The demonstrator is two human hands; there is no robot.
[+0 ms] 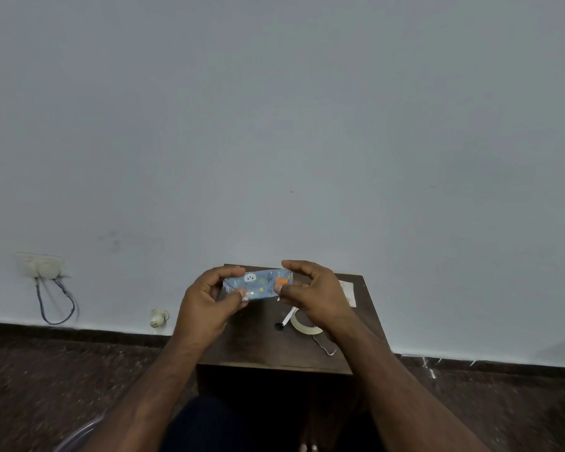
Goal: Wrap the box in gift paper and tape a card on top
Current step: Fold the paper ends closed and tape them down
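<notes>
A small box (258, 283) wrapped in blue gift paper with animal prints is held above a small dark wooden table (258, 340). My left hand (209, 301) grips its left end, thumb on the lower front edge. My right hand (313, 295) grips its right end, fingers curled over the top. A roll of clear tape (302, 326) lies on the table under my right wrist, with a loose white strip (289, 316) beside it. A pale card (348, 293) lies at the table's right edge, partly hidden by my right hand.
The table stands against a plain grey wall. A small thin metal tool (323, 345) lies near the table's front right. A wall socket with a blue cable (54, 298) and a small white fitting (159, 318) sit low on the wall to the left. Dark floor surrounds the table.
</notes>
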